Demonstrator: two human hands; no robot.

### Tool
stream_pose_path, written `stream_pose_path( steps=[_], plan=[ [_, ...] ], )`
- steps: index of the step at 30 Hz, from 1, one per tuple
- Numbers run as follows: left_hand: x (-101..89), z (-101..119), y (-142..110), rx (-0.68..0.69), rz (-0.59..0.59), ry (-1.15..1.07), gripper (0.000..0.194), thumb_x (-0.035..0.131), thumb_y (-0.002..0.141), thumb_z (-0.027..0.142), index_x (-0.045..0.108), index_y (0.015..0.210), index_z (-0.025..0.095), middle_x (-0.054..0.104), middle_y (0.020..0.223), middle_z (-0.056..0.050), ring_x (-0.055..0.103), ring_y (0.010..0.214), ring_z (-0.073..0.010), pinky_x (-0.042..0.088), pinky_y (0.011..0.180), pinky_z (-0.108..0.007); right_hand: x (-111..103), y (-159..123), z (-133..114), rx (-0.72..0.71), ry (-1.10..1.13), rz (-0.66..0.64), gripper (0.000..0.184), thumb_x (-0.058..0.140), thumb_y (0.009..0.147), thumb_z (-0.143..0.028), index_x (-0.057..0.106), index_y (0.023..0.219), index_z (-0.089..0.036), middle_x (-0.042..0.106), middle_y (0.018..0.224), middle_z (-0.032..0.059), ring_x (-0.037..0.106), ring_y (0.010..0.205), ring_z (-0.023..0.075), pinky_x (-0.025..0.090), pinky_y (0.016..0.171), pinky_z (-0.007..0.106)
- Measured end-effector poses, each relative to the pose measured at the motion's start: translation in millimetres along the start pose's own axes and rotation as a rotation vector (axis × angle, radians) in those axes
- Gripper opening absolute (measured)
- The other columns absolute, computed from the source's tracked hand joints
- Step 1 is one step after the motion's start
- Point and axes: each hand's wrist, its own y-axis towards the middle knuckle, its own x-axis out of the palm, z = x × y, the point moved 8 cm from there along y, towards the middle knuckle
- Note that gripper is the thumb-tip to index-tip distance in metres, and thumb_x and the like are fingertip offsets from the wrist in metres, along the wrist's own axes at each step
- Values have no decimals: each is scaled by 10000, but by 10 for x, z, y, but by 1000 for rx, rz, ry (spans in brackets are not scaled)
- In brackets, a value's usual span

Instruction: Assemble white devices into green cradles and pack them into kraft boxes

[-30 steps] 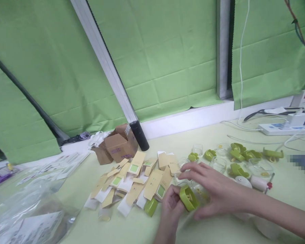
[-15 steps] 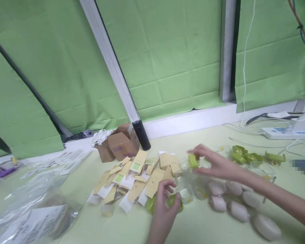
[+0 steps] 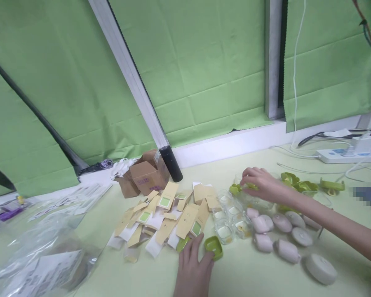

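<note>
My left hand [image 3: 193, 258] rests low at the table's middle, fingers stretched and thumb apart. Its thumb touches the edge of a square green plastic cup [image 3: 214, 246], while the fingers lie beside another green piece [image 3: 182, 244], partly covered. Farther back, my right hand [image 3: 261, 183] bends down with curled fingers around a small green plastic part [image 3: 250, 186], mostly hidden. Just left of those fingertips is a green plastic piece [image 3: 235, 189]. Clear plastic containers [image 3: 224, 231] stand in a group between the hands, some with yellowish bits inside.
Opened small cartons [image 3: 167, 227] are heaped left of the containers. Pale pink rounded objects [image 3: 287, 250] lie below my right forearm. Behind it are green parts [image 3: 306, 186] and a power strip [image 3: 349, 155]. A cardboard box [image 3: 146, 177], black cylinder [image 3: 171, 164] and plastic bag [image 3: 43, 255] stand left.
My right hand has moved right, away from above the clear containers, and turned palm down. My left hand has lowered, its fingers straightening beside the green cup.
</note>
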Motion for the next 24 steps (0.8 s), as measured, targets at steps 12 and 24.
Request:
stream_pose_path(
  steps=[12,24],
  plan=[
    [-346,-203,351,-418,144,-1453,388,681,664,527,449,747,227,556,934,-48,595,813,-219,475,674,-345,357,-2,-946,-521,165,-376,164,735,641,-96,754,737,-228,503,1355,44,444,1216,266,318,974,407],
    [50,263,758,-597,37,-2109,274,553,769,179,587,1040,175,607,947,-53,558,821,-140,444,713,-255,125,12,-734,-297,467,-186,132,637,763,-278,694,841,-189,612,1052,78,580,960,232,456,837,373]
  ],
)
